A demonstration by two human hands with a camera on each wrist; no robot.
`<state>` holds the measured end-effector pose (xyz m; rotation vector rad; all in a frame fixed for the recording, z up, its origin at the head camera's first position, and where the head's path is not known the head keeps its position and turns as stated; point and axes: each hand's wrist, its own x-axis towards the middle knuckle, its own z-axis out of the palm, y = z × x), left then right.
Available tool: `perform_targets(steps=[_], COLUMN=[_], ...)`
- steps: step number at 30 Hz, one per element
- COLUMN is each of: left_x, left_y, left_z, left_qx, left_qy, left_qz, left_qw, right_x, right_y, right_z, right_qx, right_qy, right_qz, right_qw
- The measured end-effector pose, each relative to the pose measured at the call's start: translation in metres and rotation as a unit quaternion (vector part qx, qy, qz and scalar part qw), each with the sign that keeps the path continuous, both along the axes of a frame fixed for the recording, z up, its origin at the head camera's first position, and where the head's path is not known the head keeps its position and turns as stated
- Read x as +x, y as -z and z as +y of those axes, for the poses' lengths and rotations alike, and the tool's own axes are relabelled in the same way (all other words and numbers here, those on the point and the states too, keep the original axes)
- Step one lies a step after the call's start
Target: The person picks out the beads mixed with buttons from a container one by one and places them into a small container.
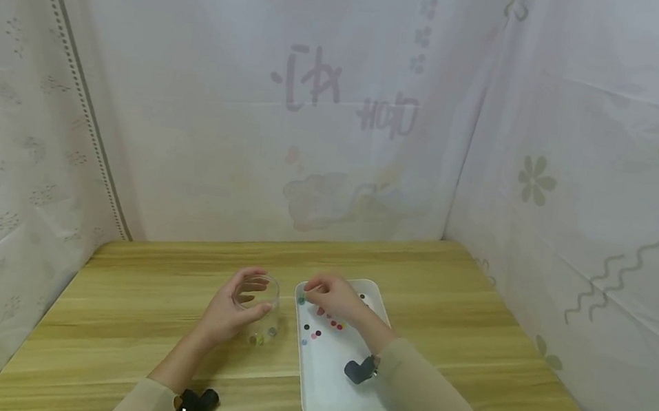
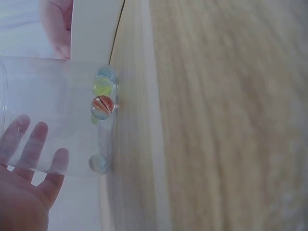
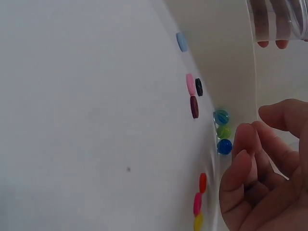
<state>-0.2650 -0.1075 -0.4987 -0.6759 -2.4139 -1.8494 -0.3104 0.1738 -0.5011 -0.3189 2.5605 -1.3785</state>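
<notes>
My left hand (image 1: 225,310) grips a clear plastic cup (image 2: 74,108) standing upright on the table, fingers and thumb curled round its wall. Several glass marbles lie at the cup's bottom, among them one with red swirls (image 2: 102,107) and a yellow one (image 2: 102,87). Over the far left corner of the white tray (image 1: 324,385) is my right hand (image 1: 337,298), thumb apart from its bent fingers and nothing visibly held. Beside its fingertips, a blue marble (image 3: 224,147), a green marble (image 3: 224,131) and a teal swirled marble (image 3: 221,117) sit along the tray's edge.
Small flat coloured discs lie in the tray, including a light blue one (image 3: 181,42), a pink one (image 3: 190,84) and a red one (image 3: 202,183). The wooden table (image 1: 133,318) is bordered by hanging patterned cloth (image 1: 218,149) at the back and sides.
</notes>
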Motion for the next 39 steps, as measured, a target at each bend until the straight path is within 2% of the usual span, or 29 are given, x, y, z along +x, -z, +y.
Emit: perform_targets(steps=[10,17,39], left_x=[0.002,0.002,0.001], left_y=[0.001,-0.001,0.002], left_z=[0.001,-0.002,-0.001], left_qx=[-0.006,-0.008,-0.001], left_qy=[0.005,0.003,0.001], left_qz=[-0.011,-0.001,-0.004], left_qw=[0.9999,1.0,1.0], right_x=[0.003,0.0,-0.002], right_y=[0.015,0.018,0.023], right_z=[-0.003,-0.005,-0.001], right_qx=[0.037,0.039,0.048], right_qy=[0.011,0.001,-0.012], right_qz=[-0.009,0.0,0.014], right_qw=[0.999,0.999,0.999])
